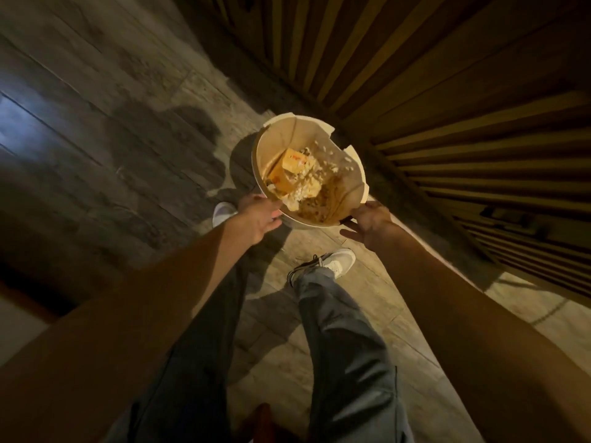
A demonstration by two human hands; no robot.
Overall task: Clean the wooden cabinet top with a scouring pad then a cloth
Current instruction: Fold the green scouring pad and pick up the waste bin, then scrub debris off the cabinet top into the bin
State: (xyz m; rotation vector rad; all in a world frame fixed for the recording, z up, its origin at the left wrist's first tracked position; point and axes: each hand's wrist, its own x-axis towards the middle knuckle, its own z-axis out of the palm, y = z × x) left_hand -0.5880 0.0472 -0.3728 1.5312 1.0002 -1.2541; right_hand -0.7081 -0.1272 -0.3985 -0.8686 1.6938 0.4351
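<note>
A person's left hand [260,215] and right hand [367,223] each hold a grip on the near rim of a waste-filled bucket [347,174], carried above the wooden floor [96,123].

Fingertips of the left hand [259,215] are hidden behind the bucket [287,135] wall. Right hand [367,223]: fingers beyond the thumb are hidden under the rim. The contents just past the fingers are blurred and cannot be identified. One shoe [222,212] is mostly covered by the left wrist.
</note>
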